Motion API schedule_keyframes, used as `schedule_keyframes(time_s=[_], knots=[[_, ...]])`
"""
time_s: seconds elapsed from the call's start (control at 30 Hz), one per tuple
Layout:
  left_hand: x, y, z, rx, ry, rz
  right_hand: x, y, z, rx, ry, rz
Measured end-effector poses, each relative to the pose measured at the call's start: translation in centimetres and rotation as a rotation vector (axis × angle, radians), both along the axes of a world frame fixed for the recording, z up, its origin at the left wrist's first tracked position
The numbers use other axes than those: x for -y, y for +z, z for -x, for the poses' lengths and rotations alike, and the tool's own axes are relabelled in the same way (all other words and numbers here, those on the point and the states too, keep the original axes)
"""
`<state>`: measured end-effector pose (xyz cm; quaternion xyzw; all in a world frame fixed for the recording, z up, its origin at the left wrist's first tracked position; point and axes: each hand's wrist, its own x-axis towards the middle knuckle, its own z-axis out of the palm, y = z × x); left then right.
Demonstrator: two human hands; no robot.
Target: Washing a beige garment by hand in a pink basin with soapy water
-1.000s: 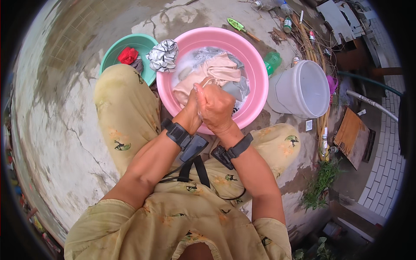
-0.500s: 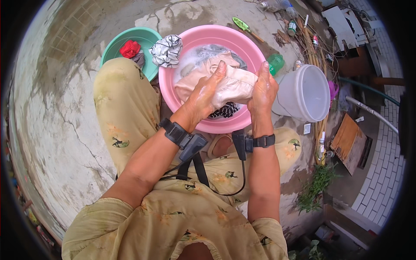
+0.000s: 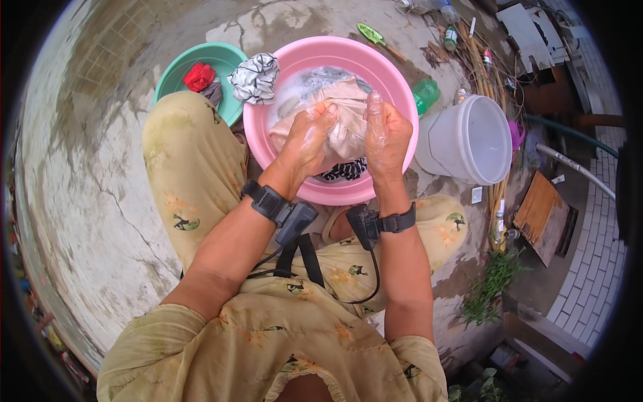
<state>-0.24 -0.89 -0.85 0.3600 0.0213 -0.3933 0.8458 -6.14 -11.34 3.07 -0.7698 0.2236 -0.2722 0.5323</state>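
A wet pale pink garment is bunched between my two hands over the pink basin. My left hand grips its left side with the fingers curled in. On its right side my right hand is closed round the cloth, thumb pointing away from me. Both hands carry suds. Below the garment, soapy water with grey cloth shows in the basin, and a black-and-white patterned cloth lies near its front wall. Part of the pink garment rests in the water.
A green basin with a red cloth and a dark grey one stands at the left. A white patterned cloth bundle sits on the pink rim. To the right are a white bucket, a green bottle and a green-headed brush.
My hands have come closer together, the right moving left and slightly down. The garment, stretched between them before, is now gathered and crumpled.
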Motion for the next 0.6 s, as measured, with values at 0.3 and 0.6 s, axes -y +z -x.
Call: schedule_keyframes(time_s=[0.3,0.6], knots=[[0.2,2.1,0.6,-0.043,-0.189,0.189,3.9,3.1,1.6,0.177,-0.167,-0.131],[-2.3,0.2,-2.6,-0.064,-0.045,-0.024,11.2,9.6,21.4,0.307,-0.447,-0.299]])
